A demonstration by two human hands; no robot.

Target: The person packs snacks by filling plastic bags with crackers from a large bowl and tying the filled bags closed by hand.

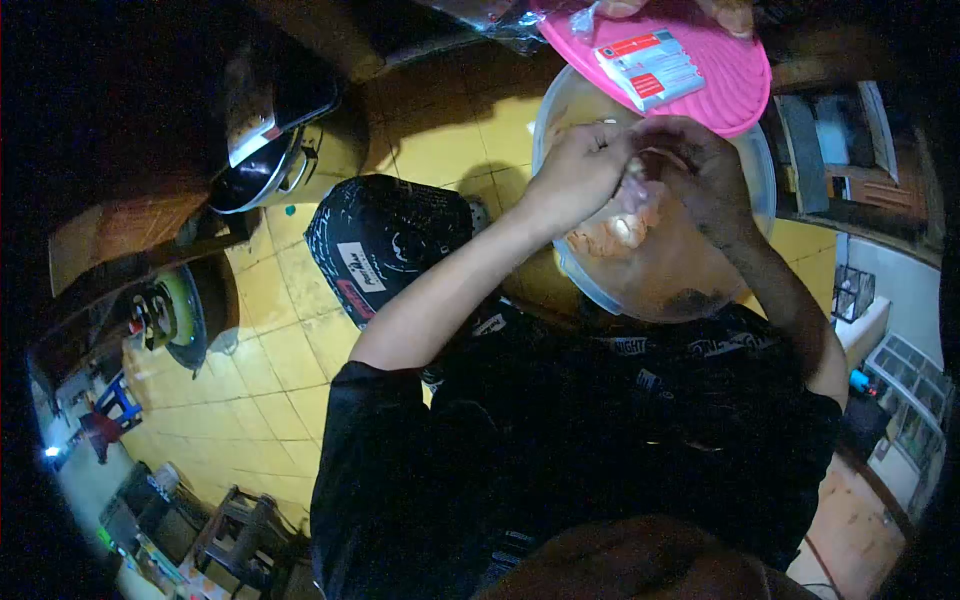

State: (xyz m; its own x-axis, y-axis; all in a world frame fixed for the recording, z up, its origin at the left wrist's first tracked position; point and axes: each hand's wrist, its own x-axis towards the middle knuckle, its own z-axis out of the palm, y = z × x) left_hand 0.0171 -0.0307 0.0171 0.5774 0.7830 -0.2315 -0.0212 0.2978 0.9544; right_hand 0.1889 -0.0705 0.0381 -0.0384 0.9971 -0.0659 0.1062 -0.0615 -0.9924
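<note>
My left hand [583,172] and my right hand [700,172] meet over a large translucent tub [767,195], fingers curled together. Between them shows a small pale purplish piece [634,192], too blurred to name; both hands seem closed on it. Below, inside the tub, lie orange-brown lumps [610,237] with a bright white spot among them. Just beyond my fingers, a pink ridged lid [735,90] overlaps the tub's far rim and carries a white and red packet [652,70].
Another person's fingers [735,14] touch the lid's far edge, beside clear plastic [510,22]. A large metal pot [290,165] stands at upper left on yellow tiles [265,300]. Patterned dark cloth [390,235] covers my leg. A dark wooden stool [245,530] is at lower left.
</note>
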